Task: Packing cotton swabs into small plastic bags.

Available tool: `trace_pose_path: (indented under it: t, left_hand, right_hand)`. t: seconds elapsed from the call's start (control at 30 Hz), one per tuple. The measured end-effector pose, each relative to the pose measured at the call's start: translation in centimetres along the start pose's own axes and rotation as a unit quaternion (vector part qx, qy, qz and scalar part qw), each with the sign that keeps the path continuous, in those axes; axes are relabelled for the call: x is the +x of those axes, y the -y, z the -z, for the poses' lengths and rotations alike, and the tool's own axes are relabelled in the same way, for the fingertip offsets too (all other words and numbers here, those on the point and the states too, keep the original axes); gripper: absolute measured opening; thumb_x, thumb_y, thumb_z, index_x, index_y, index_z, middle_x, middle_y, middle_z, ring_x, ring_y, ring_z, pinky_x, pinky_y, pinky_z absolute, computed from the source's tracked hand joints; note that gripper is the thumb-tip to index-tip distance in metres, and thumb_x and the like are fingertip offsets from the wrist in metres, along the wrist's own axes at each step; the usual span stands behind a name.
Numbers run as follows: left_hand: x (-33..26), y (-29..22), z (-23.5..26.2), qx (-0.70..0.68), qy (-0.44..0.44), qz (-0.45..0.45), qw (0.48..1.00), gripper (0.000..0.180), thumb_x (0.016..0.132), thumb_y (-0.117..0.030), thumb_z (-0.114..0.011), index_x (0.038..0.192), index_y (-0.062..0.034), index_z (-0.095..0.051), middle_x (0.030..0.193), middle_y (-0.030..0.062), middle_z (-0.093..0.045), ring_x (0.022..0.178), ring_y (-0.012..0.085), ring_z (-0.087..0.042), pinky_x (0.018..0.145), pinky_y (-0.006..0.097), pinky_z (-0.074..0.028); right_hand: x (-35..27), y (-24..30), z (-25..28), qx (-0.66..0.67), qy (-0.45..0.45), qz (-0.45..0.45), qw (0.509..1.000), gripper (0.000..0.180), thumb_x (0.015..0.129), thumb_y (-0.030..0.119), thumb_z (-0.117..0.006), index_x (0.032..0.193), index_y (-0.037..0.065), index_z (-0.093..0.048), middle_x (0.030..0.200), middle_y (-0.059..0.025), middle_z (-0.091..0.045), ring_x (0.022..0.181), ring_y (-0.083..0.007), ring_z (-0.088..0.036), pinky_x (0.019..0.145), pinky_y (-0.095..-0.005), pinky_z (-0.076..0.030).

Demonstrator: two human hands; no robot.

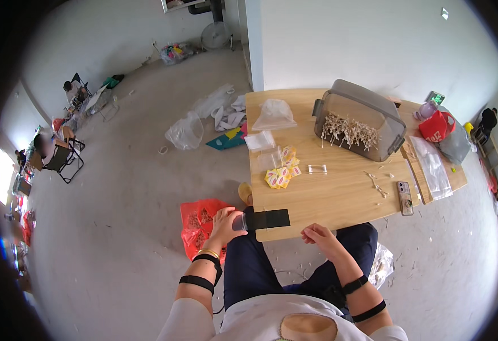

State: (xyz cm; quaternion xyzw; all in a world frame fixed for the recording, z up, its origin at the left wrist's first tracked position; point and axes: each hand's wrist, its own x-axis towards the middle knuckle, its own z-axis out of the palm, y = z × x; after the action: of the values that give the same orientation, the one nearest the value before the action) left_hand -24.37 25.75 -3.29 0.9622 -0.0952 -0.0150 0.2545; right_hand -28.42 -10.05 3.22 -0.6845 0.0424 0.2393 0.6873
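Observation:
My left hand is closed around a small clear plastic bag, beyond the left edge of the table and above a red plastic bag on the floor. Beside it, a flat black strip lies across the table's near left corner. My right hand is at the table's front edge with its fingers curled together; whatever they may hold is too small to tell. Farther in, a short row of cotton swabs lies next to several yellow-and-white printed cards. Small clear bags are just behind the cards.
A tipped grey plastic bin holds many cotton swabs. Loose swabs and a phone lie to the right, near clear plastic sheets and a red bag. Another person sits at far left.

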Motion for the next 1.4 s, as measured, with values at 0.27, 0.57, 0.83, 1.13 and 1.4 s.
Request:
trace_pose_path:
  t: [0.27, 0.57, 0.83, 1.13, 1.4]
  left_hand:
    - [2.8, -5.7, -1.1, 0.050, 0.016, -0.095, 0.994, 0.075, 0.064, -0.044, -0.087, 0.128, -0.0175, -0.061, 0.137, 0.0089, -0.049, 0.134, 0.0304, -0.040, 0.111, 0.049, -0.030]
    - [7.4, -14.1, -5.2, 0.043, -0.015, -0.195, 0.980, 0.069, 0.088, -0.048, -0.069, 0.137, -0.0026, -0.053, 0.140, 0.0153, -0.046, 0.132, 0.0343, -0.042, 0.113, 0.050, -0.031]
    - [17.1, -19.4, -12.1, 0.058, -0.017, -0.194, 0.979, 0.075, 0.094, -0.047, -0.059, 0.148, 0.0020, -0.038, 0.158, 0.0205, -0.030, 0.148, 0.0390, -0.026, 0.121, 0.053, -0.021]
    - [22.8, -20.8, -15.7, 0.134, -0.025, -0.153, 0.979, 0.080, 0.098, -0.049, -0.051, 0.154, 0.0021, -0.027, 0.162, 0.0196, -0.025, 0.150, 0.0367, -0.024, 0.123, 0.053, -0.017]
    - [17.6, -20.6, -14.9, 0.144, -0.012, -0.187, 0.972, 0.081, 0.097, -0.051, -0.052, 0.152, 0.0035, -0.029, 0.154, 0.0188, -0.037, 0.146, 0.0361, -0.031, 0.121, 0.056, -0.021]
  right_hand:
    - [1.5, -2.0, -0.4, 0.026, -0.010, -0.019, 0.999, 0.024, 0.102, 0.024, -0.059, 0.105, 0.002, -0.067, 0.094, -0.0046, -0.067, 0.087, -0.0133, -0.062, 0.081, -0.0268, -0.050]
    - [3.1, -3.1, 2.6, 0.017, -0.022, -0.028, 0.999, 0.029, 0.103, 0.031, -0.057, 0.110, 0.004, -0.067, 0.097, -0.0018, -0.067, 0.088, -0.0103, -0.062, 0.081, -0.0250, -0.048]
    - [4.3, -1.6, 8.8, 0.043, -0.082, -0.023, 0.995, 0.032, 0.104, 0.033, -0.055, 0.112, 0.005, -0.068, 0.098, -0.0005, -0.067, 0.092, -0.0094, -0.061, 0.085, -0.0250, -0.047]
    - [6.8, 0.4, 16.5, 0.053, -0.148, -0.002, 0.988, 0.033, 0.104, 0.034, -0.054, 0.110, 0.004, -0.068, 0.097, -0.0013, -0.068, 0.090, -0.0100, -0.061, 0.083, -0.0258, -0.046]
    - [14.8, 4.0, 20.6, -0.001, -0.209, 0.080, 0.975, 0.025, 0.098, 0.026, -0.064, 0.105, 0.003, -0.069, 0.088, -0.0006, -0.069, 0.080, -0.0103, -0.061, 0.073, -0.0250, -0.047]
